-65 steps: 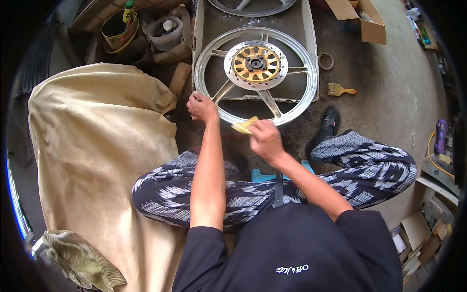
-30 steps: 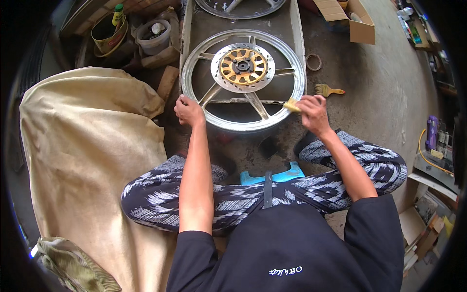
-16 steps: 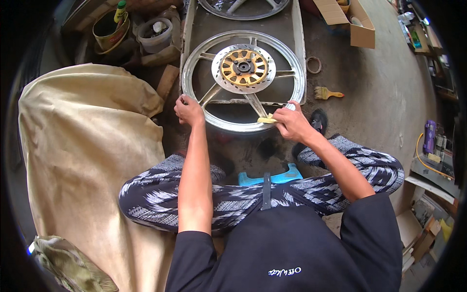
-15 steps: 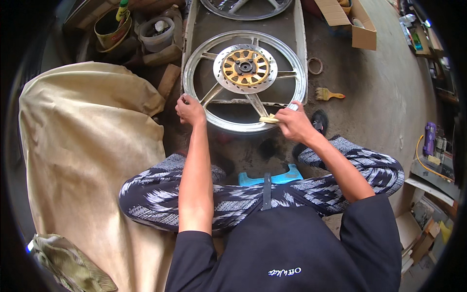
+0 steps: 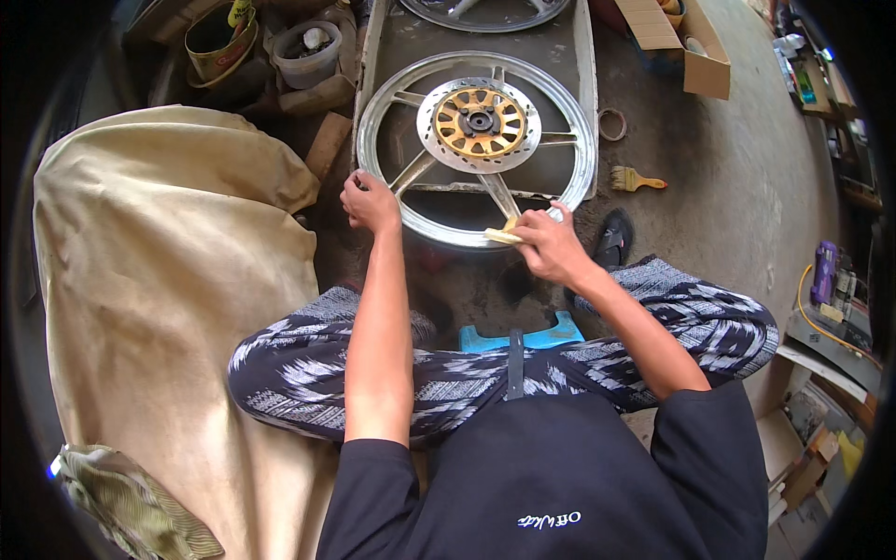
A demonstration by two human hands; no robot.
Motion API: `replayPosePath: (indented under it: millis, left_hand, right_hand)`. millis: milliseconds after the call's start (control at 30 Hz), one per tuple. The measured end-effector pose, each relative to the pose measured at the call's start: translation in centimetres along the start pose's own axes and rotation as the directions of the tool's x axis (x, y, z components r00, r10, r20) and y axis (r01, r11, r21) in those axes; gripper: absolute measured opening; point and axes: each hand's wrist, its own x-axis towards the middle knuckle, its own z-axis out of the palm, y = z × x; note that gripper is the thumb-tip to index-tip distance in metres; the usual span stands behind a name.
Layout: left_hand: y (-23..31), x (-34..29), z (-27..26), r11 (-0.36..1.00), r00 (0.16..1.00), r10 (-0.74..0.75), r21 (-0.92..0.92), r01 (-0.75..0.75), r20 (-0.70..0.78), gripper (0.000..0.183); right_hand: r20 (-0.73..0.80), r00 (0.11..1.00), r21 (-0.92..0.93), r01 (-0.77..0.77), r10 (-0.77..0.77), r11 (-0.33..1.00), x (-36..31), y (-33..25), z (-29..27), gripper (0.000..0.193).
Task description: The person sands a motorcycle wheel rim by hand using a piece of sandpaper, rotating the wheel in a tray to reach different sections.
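Observation:
In front of me a silver spoked motorcycle wheel [image 5: 396,97] lies flat, with a slotted brake disc [image 5: 432,149] and a gold hub [image 5: 481,123] at its centre. Curled at the near left edge of the rim, my left hand [image 5: 371,202] grips it. My right hand [image 5: 553,246] pinches a folded pale yellow piece [image 5: 504,233], and I cannot tell whether it is sandpaper or cloth. That piece presses on the near rim, by the foot of a spoke. The fingers of my right hand partly cover it.
A shallow metal frame [image 5: 590,84] lies under the wheel, with a second wheel [image 5: 485,26] farther back. Right of it are a paintbrush [image 5: 637,179], a tape ring [image 5: 612,124] and a cardboard box [image 5: 707,70]. A tan cover [image 5: 168,271] fills the left; buckets [image 5: 308,67] stand beyond.
My right hand has slid the pale yellow piece a little to the left along the near rim. My left hand stays at the rim's left edge. The whole view has shifted slightly.

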Motion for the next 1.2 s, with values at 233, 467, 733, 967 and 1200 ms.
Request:
replayPosePath:
  millis: [233, 467, 733, 967, 1200]
  left_hand:
    - [0.0, 0.0, 0.2, 1.0, 1.0, -0.018, -0.005, 0.018, 0.007, 0.039]
    - [-0.2, 0.0, 0.4, 1.0, 1.0, 0.003, 0.027, -0.002, -0.03, 0.04]
    - [0.1, -0.1, 0.0, 1.0, 1.0, -0.026, -0.008, 0.026, 0.006, 0.04]
    - [0.9, -0.1, -0.6, 0.998, 0.975, -0.052, 0.033, 0.046, 0.214, 0.056]
    - [-0.3, 0.9, -1.0, 0.999, 0.916, -0.027, 0.049, 0.008, 0.401, 0.053]
  right_hand:
    - [0.027, 0.998, -0.069, -0.061, 0.063, 0.996, 0.1, -1.5, -0.3, 0.025]
    - [-0.04, 0.999, 0.107, -0.002, 0.006, 0.994, 1.1, -3.2, 3.0, 0.027]
    - [-0.003, 1.0, -0.034, 0.009, -0.009, 0.999, 0.2, -1.5, -0.1, 0.025]
    - [-0.112, 0.992, 0.292, 0.088, -0.058, 0.952, 4.0, -5.9, 5.7, 0.033]
    - [-0.135, 0.98, 0.303, 0.18, -0.145, 0.936, 1.5, -3.2, 2.8, 0.038]
